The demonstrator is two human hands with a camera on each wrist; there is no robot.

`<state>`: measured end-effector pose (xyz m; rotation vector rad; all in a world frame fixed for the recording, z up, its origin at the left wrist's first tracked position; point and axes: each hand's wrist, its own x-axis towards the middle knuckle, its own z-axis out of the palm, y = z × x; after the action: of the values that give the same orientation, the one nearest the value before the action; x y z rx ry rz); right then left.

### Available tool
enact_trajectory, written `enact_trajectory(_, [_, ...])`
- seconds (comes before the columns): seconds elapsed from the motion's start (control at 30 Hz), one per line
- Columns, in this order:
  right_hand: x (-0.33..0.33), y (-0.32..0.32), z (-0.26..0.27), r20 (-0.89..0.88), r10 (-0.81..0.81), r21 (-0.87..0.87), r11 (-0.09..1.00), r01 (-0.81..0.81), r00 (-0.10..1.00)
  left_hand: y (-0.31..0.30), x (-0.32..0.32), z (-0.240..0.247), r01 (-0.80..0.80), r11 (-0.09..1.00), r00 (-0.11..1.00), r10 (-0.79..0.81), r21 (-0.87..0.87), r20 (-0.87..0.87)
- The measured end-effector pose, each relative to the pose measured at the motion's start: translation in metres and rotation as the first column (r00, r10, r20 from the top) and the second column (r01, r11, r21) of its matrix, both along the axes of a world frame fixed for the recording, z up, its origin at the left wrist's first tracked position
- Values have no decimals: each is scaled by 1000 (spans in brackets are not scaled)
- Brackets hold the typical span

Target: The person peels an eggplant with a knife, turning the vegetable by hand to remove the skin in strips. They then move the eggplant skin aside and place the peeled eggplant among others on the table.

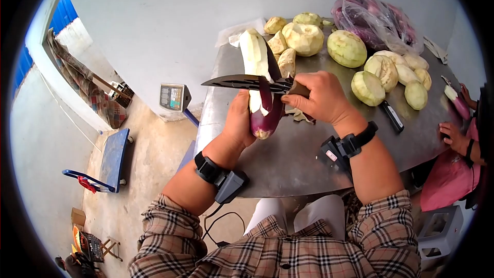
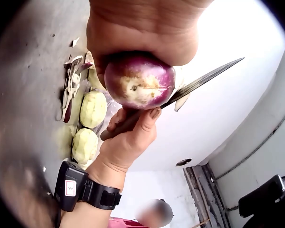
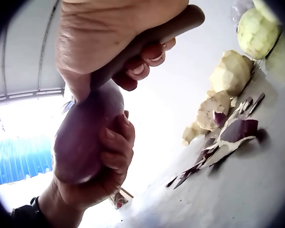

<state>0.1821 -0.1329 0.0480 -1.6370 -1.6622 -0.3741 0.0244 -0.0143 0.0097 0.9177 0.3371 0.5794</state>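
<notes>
On my head feed, both hands meet just above the near edge of a dull grey steel desk [image 1: 309,144]. The left hand [image 1: 237,121] wraps its fingers round the lower end of a long half-peeled eggplant [image 1: 254,56] and holds it upright, tip tilted away from the body. The bottom end is glossy purple skin; the upper part is bare, pale, matte flesh. A loose purple strip of skin hangs down at the join.

The right hand [image 1: 321,98] grips the brown wooden handle of a dark-bladed kitchen knife [image 1: 242,82]. The flat blade, pierced by a row of slots, lies crosswise against the eggplant just above the left hand's thumb.

Further back on the desk sit round peeled eggplants [image 1: 347,48], pale green and lumpy with flat cut faces. Behind them lies a clear plastic bag [image 1: 373,18] of purple ones. Curled purple and white peelings [image 3: 228,137] lie on the steel beside the hands.

A digital scale display [image 1: 172,97] stands left of the desk; I cannot read its figures, and the label on the wrist strap is too small to read.
</notes>
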Motion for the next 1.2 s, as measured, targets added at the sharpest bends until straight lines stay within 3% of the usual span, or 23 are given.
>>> enact_trajectory(0.1, [5,0,0,-48,-2,0,1000,2,999,0,-2,2,86,993,996,-88,77,25])
enact_trajectory(0.3, [11,-1,0,-107,3,68,998,4,994,6,-3,4,246,969,966,-247,18,77])
enact_trajectory(0.5, [9,0,-1,2,-29,55,998,29,1000,14,-5,8,254,966,967,-253,-42,36])
enact_trajectory(0.63, [1,1,0,89,-66,21,998,64,994,17,-6,6,146,987,989,-147,73,5])
enact_trajectory(0.7, [-2,2,1,108,-67,4,998,67,992,17,-6,4,165,986,986,-165,34,15])
enact_trajectory(0.97, [-7,3,-1,51,-67,-11,998,67,996,12,0,-2,43,998,997,-46,-42,-63])
enact_trajectory(1.2, [-3,0,0,-7,-60,-26,998,59,998,13,-4,1,163,986,986,-162,36,-38])
